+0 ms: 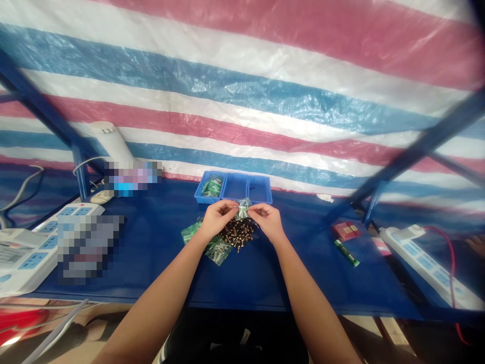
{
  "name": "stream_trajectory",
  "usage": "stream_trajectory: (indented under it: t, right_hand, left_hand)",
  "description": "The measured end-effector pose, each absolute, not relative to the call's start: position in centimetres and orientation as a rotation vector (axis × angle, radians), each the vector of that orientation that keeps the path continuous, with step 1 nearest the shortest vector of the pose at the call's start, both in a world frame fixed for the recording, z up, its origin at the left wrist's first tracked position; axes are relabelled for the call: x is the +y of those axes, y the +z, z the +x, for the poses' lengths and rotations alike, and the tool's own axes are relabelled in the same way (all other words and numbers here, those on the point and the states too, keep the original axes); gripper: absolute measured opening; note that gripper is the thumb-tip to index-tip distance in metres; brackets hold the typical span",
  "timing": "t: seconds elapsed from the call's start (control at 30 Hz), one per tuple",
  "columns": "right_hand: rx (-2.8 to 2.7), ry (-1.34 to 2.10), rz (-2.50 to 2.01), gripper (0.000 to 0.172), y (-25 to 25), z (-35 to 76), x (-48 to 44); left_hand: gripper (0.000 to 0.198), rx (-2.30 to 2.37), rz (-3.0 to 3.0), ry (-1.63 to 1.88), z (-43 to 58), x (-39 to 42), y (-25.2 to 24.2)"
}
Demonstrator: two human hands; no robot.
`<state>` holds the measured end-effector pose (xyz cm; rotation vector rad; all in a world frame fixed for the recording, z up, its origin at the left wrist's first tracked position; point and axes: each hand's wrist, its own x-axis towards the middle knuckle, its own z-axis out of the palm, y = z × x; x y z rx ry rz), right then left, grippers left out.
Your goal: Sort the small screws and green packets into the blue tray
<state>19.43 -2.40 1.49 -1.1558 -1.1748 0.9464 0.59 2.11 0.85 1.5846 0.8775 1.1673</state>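
My left hand (221,217) and my right hand (267,220) pinch a small clear plastic bag (243,208) from either side, with pale, shiny pieces inside that are too small to name. Just below the bag, a heap of small dark and brass-coloured metal parts (238,234) lies on the blue table. Green-printed plastic packets (219,251) with slim silvery pieces lie under and beside my left wrist. Directly behind the hands stands a blue tray with three compartments (197,196). Its left compartment holds more green packets (212,186).
White power strips stand at the left (49,242) and right (428,260). A red box (346,231) and a narrow green pack (346,252) lie to the right. Blue metal struts (409,154) slant at both sides before a striped plastic sheet (242,126). Blurred-out items lie at left.
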Motion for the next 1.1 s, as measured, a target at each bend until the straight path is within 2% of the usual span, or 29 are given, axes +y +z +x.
stream_trajectory:
  t: [1.1]
  right_hand:
    - [-1.172,0.946,-1.146,0.020,1.48,19.44,-2.39]
  left_hand:
    - [0.025,0.881,1.588,1.158,0.66,1.92,1.14]
